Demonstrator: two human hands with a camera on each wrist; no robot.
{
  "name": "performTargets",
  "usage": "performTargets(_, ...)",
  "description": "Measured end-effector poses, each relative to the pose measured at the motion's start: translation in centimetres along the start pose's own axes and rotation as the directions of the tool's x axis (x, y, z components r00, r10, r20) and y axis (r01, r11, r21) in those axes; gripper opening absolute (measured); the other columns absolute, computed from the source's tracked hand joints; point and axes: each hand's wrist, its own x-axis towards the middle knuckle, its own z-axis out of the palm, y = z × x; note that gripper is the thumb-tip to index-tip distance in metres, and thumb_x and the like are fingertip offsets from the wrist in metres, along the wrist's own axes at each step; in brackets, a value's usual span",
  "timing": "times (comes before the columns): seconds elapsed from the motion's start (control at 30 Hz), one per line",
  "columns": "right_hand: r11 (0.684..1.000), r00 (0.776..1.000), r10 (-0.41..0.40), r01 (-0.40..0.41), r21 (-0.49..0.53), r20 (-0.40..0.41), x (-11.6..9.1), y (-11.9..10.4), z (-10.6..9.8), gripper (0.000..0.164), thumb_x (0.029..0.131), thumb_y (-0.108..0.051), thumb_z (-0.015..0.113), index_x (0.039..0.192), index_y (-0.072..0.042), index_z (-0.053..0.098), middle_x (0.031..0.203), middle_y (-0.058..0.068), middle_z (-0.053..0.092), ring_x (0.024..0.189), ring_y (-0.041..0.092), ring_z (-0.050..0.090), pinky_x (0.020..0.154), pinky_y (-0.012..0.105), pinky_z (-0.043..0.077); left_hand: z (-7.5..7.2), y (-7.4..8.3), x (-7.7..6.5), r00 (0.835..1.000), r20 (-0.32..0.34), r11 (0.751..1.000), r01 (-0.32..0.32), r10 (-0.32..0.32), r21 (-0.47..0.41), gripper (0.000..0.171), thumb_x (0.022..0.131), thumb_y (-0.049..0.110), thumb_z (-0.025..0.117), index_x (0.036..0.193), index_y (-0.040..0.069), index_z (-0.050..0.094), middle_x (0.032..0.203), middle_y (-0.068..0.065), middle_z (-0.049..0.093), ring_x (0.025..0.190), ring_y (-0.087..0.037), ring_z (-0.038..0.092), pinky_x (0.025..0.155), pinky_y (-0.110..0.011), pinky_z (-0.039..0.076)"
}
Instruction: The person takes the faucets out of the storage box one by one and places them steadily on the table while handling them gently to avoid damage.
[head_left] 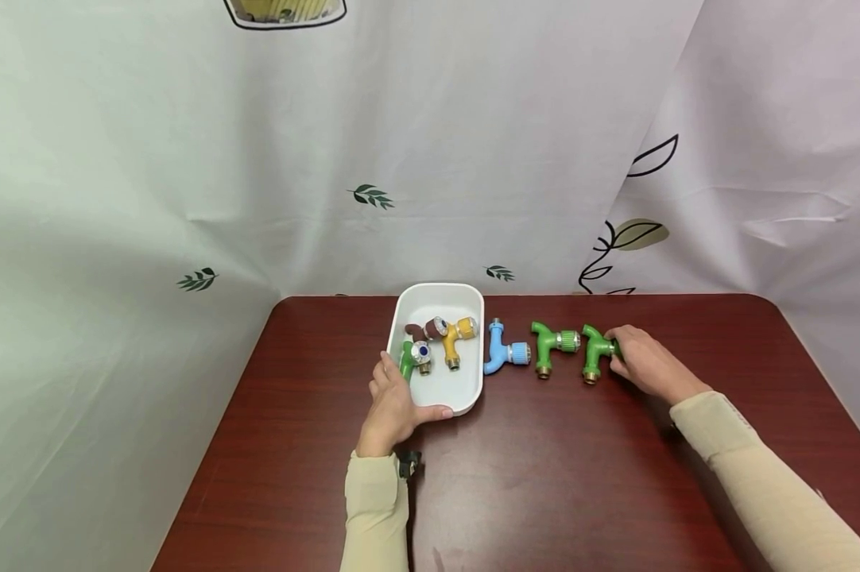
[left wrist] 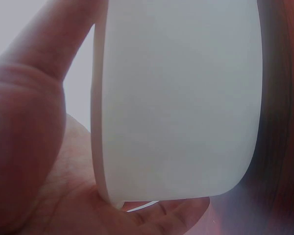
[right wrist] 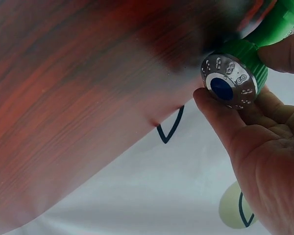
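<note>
At the corner nearest me, my left hand [head_left: 390, 405] grips a white plastic tray [head_left: 437, 292], thumb along its near end and fingers along its left side. Inside lie a brown tap [head_left: 417, 330], a yellow tap [head_left: 450, 342] and a green tap with a chrome-faced knob [head_left: 406, 361]. My right hand [head_left: 648, 365] holds another green tap [head_left: 593, 349] by its knob [right wrist: 232, 81], whose round silver face has a blue centre. Left of it lie a green tap [head_left: 544, 349] and a light blue tap [head_left: 497, 353], the blue one close beside the tray.
The dark red wooden table [head_left: 559, 477] ends at the back against a white curtain [head_left: 437, 159] printed with leaves. The curtain also hangs along the left and right sides.
</note>
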Motion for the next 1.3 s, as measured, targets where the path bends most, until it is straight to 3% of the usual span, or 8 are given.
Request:
performTargets(0.43,1.0,1.0,0.009,-0.009,-0.008,-0.002,0.1,0.0,0.2,0.035,0.082,0.005,0.064,0.113,0.017,0.056,0.107,0.032,0.06,0.1,0.045,0.058,0.086,0.056,0.046,-0.1,0.1,0.0,1.0,0.004,1.0,0.005,-0.005,0.0,0.148,0.06,0.042,0.097,0.153,-0.015,-0.003,0.153,-0.037,0.015,0.13,-0.054,0.028,0.106,-0.056,0.037)
performTargets(0.77,0.996,0.997,0.07,-0.069,0.049,-0.034,0.0,-0.5,0.1,0.051,0.085,0.002,0.062,0.132,0.015,0.046,0.127,0.034,0.053,0.12,0.05,0.046,0.099,0.061,0.037,0.1,-0.1,0.1,1.0,-0.005,1.0,-0.003,0.003,0.007,0.146,0.06,0.045,0.097,0.153,-0.014,0.0,0.151,-0.036,0.018,0.126,-0.052,0.032,0.103,-0.055,0.04)
performTargets(1.07,0.994,0.969,0.078,-0.059,0.089,-0.236,1.3,-3.7,-0.7,0.055,0.087,0.002,0.061,0.138,0.013,0.043,0.132,0.034,0.049,0.124,0.051,0.042,0.101,0.062,0.035,0.1,-0.1,0.1,1.0,-0.006,1.0,-0.006,0.006,0.007,0.147,0.061,0.046,0.096,0.153,-0.013,-0.001,0.15,-0.036,0.019,0.126,-0.052,0.032,0.104,-0.055,0.04)
performTargets(1.3,0.993,0.966,0.012,0.019,0.117,-0.258,2.6,-7.5,-0.4,0.051,0.089,0.0,0.065,0.136,0.01,0.047,0.133,0.028,0.051,0.125,0.046,0.044,0.1,0.06,0.038,0.2,-0.3,0.0,0.999,-0.014,0.999,-0.029,0.03,0.027,0.148,0.061,0.049,0.095,0.153,-0.015,-0.001,0.15,-0.036,0.02,0.126,-0.053,0.032,0.104,-0.054,0.04)
